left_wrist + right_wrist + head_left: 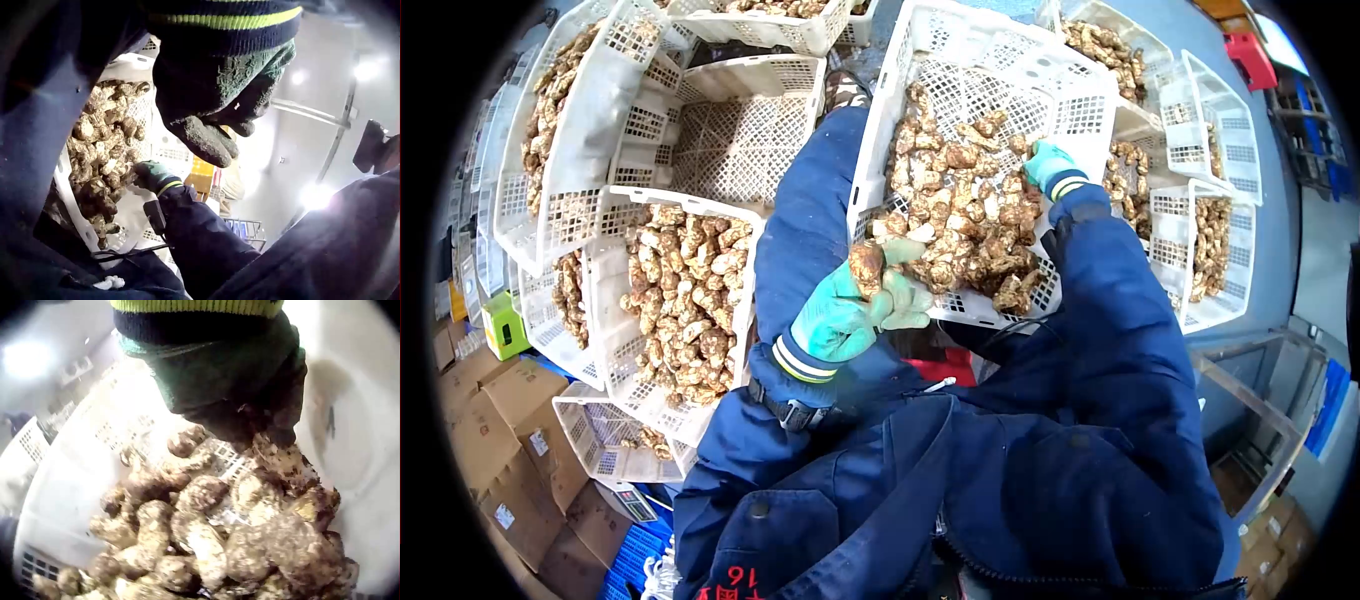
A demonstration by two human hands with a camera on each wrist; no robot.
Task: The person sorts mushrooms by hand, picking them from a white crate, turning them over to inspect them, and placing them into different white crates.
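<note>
A white plastic crate (878, 130) leans over the person's lap, holding a heap of knobbly brown tubers (960, 220). Above its near left edge, the left hand (840, 315), in a green glove, grips a rounded tuber (867, 268) in curled fingers. From the wrist behind it, the left hand (215, 94) hides that tuber. On the crate's right side, the right hand (1052, 168), also gloved, reaches in over the heap. The right wrist view has this right hand (231, 394) with fingers bent down onto a pale, rough tuber (281, 459); its fingertips are partly hidden.
A fuller crate of tubers (690, 290) stands at the left, below a crate showing its bare mesh floor (740, 140). More crates (1215, 230) of tubers line the right. Cardboard boxes (530, 430) and a green container (503, 325) lie at far left. A metal frame (1260, 390) stands at right.
</note>
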